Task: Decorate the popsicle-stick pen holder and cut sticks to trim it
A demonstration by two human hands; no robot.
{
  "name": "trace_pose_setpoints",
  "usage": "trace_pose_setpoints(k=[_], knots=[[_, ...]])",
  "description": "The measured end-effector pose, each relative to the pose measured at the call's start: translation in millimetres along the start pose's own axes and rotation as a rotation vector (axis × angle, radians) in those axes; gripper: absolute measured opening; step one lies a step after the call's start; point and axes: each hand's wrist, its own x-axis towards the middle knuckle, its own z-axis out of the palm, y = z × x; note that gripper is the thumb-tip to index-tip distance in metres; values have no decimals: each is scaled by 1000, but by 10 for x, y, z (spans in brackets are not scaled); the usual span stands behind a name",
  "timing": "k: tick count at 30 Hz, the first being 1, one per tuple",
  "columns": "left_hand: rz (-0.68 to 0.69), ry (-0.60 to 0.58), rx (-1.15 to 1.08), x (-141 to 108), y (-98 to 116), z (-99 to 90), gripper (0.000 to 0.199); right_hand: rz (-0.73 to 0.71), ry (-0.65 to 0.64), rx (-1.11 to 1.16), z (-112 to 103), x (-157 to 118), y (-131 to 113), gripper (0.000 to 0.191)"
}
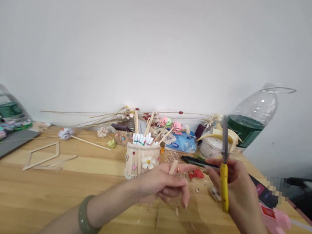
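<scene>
My left hand (169, 184), with a green bangle on its wrist, pinches a short flat wooden stick (173, 167) between thumb and fingers; its other fingers are spread. To the right, my right hand (236, 178) holds a yellow-handled cutting tool (224, 188), its metal blade pointing up. The two hands are apart. Just behind my left hand stands a round holder (137, 160) faced with wooden sticks, with a white flower on its front and sticks and white rolls inside. A red wrapper (196, 173) lies between the hands, among small wood scraps.
Wooden sticks (40, 162) and a paper flower (66, 133) lie left. A laptop-like grey slab (6, 145) bears colourful pieces. Behind are a blue packet (183, 142), a tape roll (218, 137) and a large bottle (253, 117). A pink glue gun (278, 228) lies right, near a phone (265, 193).
</scene>
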Motion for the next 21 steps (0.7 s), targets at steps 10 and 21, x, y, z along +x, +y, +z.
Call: trace_pose_setpoints(k=[10, 21], knots=[[83, 185, 160, 1, -20, 94, 50, 99, -329, 195, 185, -221, -403, 38], [198, 326, 344, 16, -33, 166, 52, 24, -163, 158, 249, -266, -434, 39]])
